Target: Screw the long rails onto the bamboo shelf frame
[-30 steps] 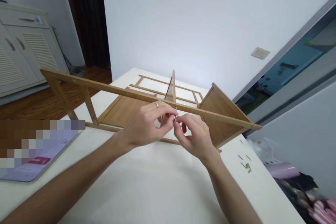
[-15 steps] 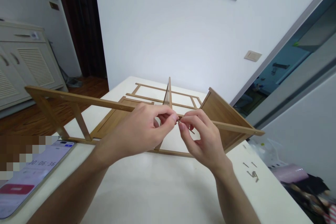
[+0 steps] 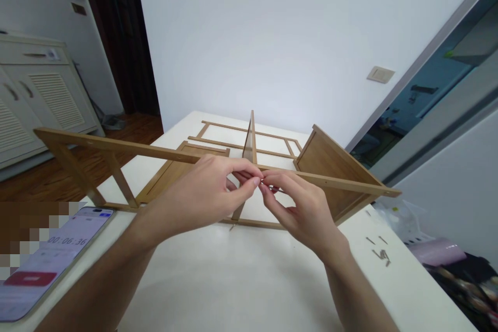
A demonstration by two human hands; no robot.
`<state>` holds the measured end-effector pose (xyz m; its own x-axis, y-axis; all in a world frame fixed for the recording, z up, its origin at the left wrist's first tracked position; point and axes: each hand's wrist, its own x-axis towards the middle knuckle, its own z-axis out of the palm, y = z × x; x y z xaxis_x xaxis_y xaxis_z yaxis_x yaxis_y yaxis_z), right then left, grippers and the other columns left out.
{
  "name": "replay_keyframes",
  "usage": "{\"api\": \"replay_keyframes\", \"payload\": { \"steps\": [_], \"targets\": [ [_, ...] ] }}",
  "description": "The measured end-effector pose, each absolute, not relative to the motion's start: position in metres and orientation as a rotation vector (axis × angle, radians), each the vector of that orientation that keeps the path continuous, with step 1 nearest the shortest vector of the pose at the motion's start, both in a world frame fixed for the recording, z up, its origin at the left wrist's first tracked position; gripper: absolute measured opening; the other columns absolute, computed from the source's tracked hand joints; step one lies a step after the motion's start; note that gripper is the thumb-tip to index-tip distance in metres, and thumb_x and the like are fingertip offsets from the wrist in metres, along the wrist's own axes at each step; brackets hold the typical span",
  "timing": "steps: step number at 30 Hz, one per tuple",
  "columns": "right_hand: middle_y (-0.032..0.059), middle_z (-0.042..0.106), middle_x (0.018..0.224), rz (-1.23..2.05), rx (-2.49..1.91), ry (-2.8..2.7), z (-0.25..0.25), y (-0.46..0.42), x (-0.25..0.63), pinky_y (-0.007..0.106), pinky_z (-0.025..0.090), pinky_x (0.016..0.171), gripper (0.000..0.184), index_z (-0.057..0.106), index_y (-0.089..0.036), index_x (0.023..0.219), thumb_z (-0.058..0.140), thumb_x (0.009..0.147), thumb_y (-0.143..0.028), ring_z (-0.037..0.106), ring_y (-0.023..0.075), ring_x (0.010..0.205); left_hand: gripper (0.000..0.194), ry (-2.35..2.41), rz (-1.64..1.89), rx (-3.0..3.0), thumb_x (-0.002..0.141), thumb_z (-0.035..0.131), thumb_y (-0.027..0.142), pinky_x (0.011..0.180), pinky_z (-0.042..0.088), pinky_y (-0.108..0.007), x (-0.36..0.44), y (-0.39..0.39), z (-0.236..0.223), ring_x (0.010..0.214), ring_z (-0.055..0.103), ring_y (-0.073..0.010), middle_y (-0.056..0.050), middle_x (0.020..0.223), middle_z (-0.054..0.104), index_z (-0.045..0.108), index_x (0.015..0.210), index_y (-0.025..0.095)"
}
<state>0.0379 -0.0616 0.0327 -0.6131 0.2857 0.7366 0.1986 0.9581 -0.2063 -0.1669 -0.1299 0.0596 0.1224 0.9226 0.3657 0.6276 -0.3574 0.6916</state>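
Left hand: the left hand sits just left of centre, its fingers curled and its fingertips closed to a pinch at the bamboo rail.
Right hand: the right hand comes in from 5 o'clock, its fingers also closed to a pinch, meeting the left fingertips.
Held item: a tiny metal fastener glints between the two pinches, against the rail; which hand grips it is too small to tell. Such a small piece can only be worked with the fingertips, which explains the two hands being so close.
Nearest piece: a long bamboo rail crosses just behind the hands, part of a slatted bamboo frame standing on edge.
Around it: a bamboo panel tilts at 2 o'clock, another bamboo panel lies at 11 o'clock, and a bamboo ladder frame lies flat at 12 o'clock.
Spare parts: loose metal screws lie at 4 o'clock, within the right hand's reach.
Rest: a white table bears everything; a phone at 8 o'clock shows a running timer, and a white cabinet stands at 10 o'clock.
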Motion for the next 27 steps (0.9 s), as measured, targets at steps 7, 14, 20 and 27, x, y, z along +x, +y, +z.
{"api": "replay_keyframes", "payload": {
  "steps": [7, 14, 20, 27],
  "targets": [
    [0.0007, 0.074, 0.089, 0.115, -0.441, -2.312, 0.034, -0.061, 0.043, 0.023, 0.050, 0.069, 0.007, 0.066, -0.020, 0.095, 0.064, 0.098, -0.015, 0.066, 0.0115, 0.073, 0.022, 1.579, 1.095, 2.120, 0.099, 0.061, 0.038, 0.072, 0.053, -0.023, -0.174, -0.128, 0.067, 0.080, 0.073, -0.0147, 0.004, 0.093, 0.081, 0.080, 0.098, 0.027],
    [-0.0015, 0.068, 0.075, 0.320, -0.689, -2.741, 0.032, -0.063, 0.043, 0.025, 0.043, 0.061, 0.017, 0.067, -0.020, 0.083, 0.061, 0.098, -0.016, 0.061, 0.0118, 0.063, 0.019, 1.690, 0.419, 2.343, 0.096, 0.066, 0.042, 0.068, 0.050, -0.031, -0.176, -0.175, 0.007, 0.081, 0.073, -0.0241, -0.003, 0.094, 0.078, 0.074, 0.104, 0.027],
    [-0.0015, 0.068, 0.074, 0.403, -0.683, -2.770, 0.031, -0.060, 0.042, 0.026, 0.041, 0.059, 0.019, 0.067, -0.021, 0.081, 0.059, 0.098, -0.017, 0.062, 0.0127, 0.063, 0.035, 2.078, 0.180, 2.007, 0.103, 0.051, 0.042, 0.084, 0.060, -0.041, -0.205, -0.259, -0.091, 0.110, 0.072, -0.0313, -0.013, 0.131, 0.067, 0.066, 0.130, 0.027],
    [-0.0006, 0.070, 0.075, 0.448, -0.678, -2.818, 0.034, -0.069, 0.046, 0.026, 0.042, 0.060, 0.021, 0.068, -0.022, 0.081, 0.059, 0.099, -0.016, 0.064, 0.0144, 0.065, 0.034, 2.076, 0.362, 1.916, 0.106, 0.043, 0.034, 0.089, 0.059, -0.032, -0.209, -0.250, -0.117, 0.099, 0.074, -0.0210, -0.007, 0.120, 0.070, 0.071, 0.124, 0.025]
  ]
}}
